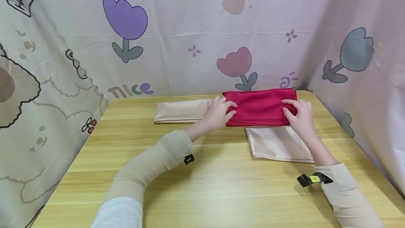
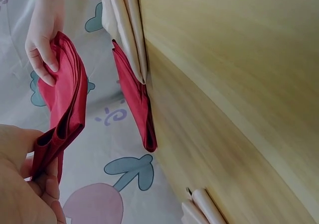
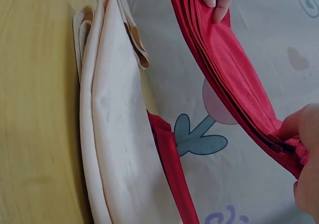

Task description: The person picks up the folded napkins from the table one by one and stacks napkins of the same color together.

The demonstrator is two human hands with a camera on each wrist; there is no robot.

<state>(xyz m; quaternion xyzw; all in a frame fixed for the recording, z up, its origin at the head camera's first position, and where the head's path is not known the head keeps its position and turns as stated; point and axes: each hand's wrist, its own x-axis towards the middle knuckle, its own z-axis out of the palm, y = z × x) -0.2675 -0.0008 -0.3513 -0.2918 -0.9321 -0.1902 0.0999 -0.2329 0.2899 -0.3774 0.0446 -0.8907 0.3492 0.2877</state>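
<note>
A folded red cloth is held above the far part of the table, its stacked layers showing along one edge in the right wrist view. My left hand pinches its left end between thumb and fingers. At the other end, my right hand grips it the same way. Below it lies a second folded red cloth, hidden behind the held one in the head view. A folded cream cloth lies in front of that, under my right forearm. Another cream cloth rests at the back left, partly behind my left hand.
The wooden table ends at a printed curtain along the back and both sides. Each wrist carries a small black camera, such as the right one with a yellow label on its strap.
</note>
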